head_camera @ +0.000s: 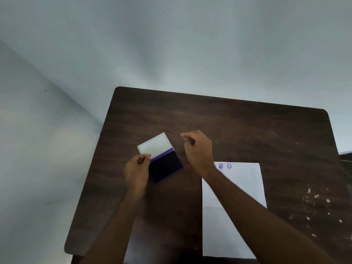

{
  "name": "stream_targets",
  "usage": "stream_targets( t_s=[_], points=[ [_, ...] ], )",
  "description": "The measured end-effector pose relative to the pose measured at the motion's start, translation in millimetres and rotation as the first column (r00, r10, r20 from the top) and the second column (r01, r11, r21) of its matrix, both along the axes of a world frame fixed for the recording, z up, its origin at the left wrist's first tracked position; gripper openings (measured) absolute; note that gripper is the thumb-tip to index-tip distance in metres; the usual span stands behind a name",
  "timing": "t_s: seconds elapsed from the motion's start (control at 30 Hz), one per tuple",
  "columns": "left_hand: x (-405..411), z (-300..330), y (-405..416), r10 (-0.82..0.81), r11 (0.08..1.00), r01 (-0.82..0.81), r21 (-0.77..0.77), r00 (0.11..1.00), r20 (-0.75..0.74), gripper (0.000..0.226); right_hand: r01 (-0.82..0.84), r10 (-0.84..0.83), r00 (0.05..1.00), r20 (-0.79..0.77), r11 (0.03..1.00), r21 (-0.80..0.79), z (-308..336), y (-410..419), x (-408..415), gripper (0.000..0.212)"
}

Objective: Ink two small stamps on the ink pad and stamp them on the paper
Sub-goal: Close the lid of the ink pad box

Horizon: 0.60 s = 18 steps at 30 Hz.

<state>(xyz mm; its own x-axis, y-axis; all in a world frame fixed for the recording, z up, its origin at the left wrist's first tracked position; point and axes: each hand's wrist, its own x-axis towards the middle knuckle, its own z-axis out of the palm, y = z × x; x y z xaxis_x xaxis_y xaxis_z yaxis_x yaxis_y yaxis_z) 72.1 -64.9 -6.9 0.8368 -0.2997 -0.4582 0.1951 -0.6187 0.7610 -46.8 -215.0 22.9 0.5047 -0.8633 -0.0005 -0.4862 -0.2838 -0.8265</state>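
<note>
Dark brown wooden worktop (247,130) carries all. Open purple ink pad (165,166) left of centre, its clear plastic lid (154,144) hinged back behind it. White rectangular paper sheet (234,216) right and nearer; round purple stamp prints (224,166) at its far edge.

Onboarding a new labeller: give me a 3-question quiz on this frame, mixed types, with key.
1. True or false: the ink pad has its lid open.
2. Which hand touches the ink pad case? A) left hand B) right hand C) both
3. Fill in: the purple stamp marks sit at the paper's far ____ corner, seen from the camera.

Key
1. True: the pale lid is folded back, and the dark pad is exposed.
2. A: its fingertips pinch the lid's near corner; the right hand is above the table, apart from the case.
3. Left.
</note>
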Motion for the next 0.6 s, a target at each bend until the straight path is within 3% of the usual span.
stream_targets(
  t_s=[0.1,0.23,0.6],
  points=[
    [8,-1,12,0.053,0.998,-0.054,-0.024,0.998,-0.039,0.009,-0.152,0.155,0.985,-0.076,0.987,0.055,1,8,27,0.024],
    [13,-3,15,0.169,0.978,-0.182,-0.097,0.977,-0.131,0.018,-0.224,0.27,0.933,-0.24,0.953,0.202,-12,16,48,0.035],
    [17,-17,11,0.202,0.972,-0.22,-0.082,0.961,-0.187,0.035,-0.184,0.263,0.877,-0.401,0.957,0.225,-28,10,61,0.039]
  ],
)
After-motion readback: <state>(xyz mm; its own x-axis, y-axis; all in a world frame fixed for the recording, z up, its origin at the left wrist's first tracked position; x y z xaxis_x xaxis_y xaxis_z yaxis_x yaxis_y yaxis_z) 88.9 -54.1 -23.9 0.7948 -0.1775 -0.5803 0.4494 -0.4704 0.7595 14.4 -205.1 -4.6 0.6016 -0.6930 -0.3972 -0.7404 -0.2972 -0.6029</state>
